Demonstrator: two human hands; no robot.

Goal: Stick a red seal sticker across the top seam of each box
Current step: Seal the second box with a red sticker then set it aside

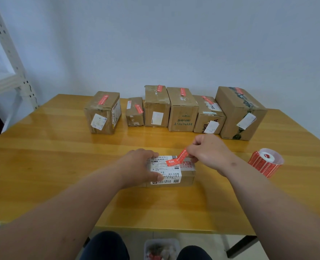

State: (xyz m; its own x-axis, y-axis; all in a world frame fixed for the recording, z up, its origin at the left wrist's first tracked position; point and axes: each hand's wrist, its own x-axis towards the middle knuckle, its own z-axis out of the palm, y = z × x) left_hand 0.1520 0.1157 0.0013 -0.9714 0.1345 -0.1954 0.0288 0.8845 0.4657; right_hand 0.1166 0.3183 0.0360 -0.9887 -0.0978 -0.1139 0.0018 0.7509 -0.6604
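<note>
1. A small box (171, 171) lies on the bench (61, 151) near the front edge, between the two hands. White shipping labels cover most of its top and front.
2. The left hand (138, 166) rests on the box's left end, fingers (152, 153) curled over the top edge and thumb against the front face, holding it steady.
3. The right hand (210, 149) hangs above the box's right end, its fingers pinched together on one end of a red sticker (177, 159).
4. The sticker slants down to the left; its low end touches or nearly touches the box top, and its high end is lifted in the pinch. Whether it is stuck down yet I cannot tell.
5. A sticker roll (266, 162) stands on the bench to the right of the right hand, apart from the box, with a loose strip of red stickers wrapped round its white core.
6. Six boxes (182, 109) stand in a row along the back of the bench, well apart from the small box. Each carries a red sticker on its top.
7. A white metal rack (10, 72) stands at the left, beside the bench.
8. Below the bench's front edge the person's knees show, with a small bin (162, 248) of scraps between them on the floor.
</note>
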